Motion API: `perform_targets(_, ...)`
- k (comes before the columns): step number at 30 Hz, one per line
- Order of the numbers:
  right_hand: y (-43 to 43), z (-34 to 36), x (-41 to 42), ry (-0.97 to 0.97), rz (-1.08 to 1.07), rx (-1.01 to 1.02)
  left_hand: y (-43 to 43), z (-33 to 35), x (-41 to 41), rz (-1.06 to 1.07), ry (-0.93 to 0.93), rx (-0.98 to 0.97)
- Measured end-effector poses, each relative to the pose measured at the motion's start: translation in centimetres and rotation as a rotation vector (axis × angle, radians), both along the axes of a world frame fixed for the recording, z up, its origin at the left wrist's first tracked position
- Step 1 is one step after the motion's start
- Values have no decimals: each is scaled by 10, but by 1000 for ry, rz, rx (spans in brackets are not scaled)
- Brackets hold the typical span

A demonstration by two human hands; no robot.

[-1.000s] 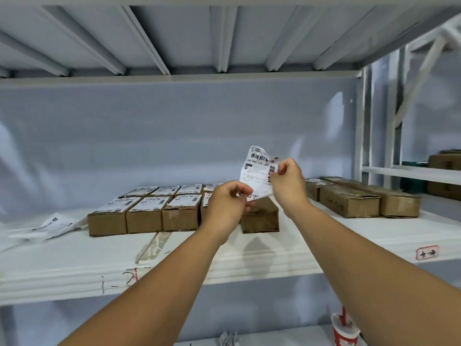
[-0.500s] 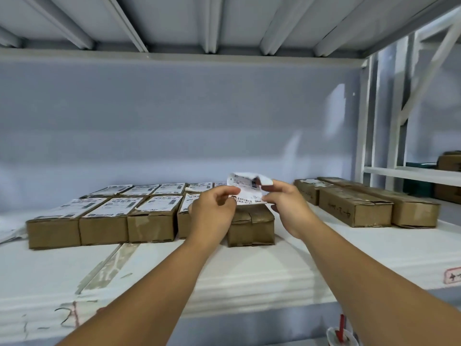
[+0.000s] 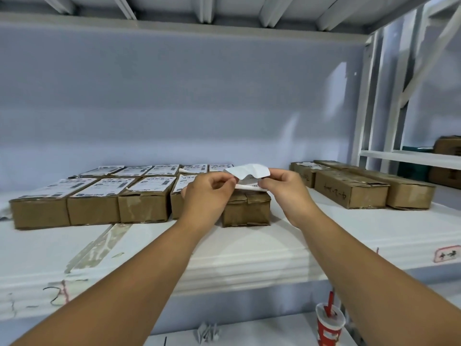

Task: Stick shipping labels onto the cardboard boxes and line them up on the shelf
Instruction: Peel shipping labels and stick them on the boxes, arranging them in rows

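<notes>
Our left hand (image 3: 208, 189) and right hand (image 3: 284, 187) each pinch the curled label (image 3: 249, 172) over the bare box (image 3: 245, 208). Held slack like this, it could land creased or crooked.

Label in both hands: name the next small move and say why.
Probably lower the label flat onto the box beneath it and press it down. The left hand and right hand pinch it, curled, just above that box, whose front-row neighbours already carry labels.
</notes>
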State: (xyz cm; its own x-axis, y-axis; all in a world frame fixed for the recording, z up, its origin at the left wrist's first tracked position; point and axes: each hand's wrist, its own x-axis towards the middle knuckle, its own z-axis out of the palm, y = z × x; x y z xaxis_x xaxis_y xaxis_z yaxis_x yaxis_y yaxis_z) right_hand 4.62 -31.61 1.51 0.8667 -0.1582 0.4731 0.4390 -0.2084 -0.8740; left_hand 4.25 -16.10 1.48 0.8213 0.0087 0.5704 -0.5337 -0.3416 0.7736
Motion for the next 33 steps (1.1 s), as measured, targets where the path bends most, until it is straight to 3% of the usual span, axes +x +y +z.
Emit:
perform_targets(22, 2, -2, -2, 17, -90, -56, 1, 0, -9, 97, 23, 230)
perform_targets(33, 4, -2, -2, 9, -84, -184, 0, -3, -6, 125, -17, 285)
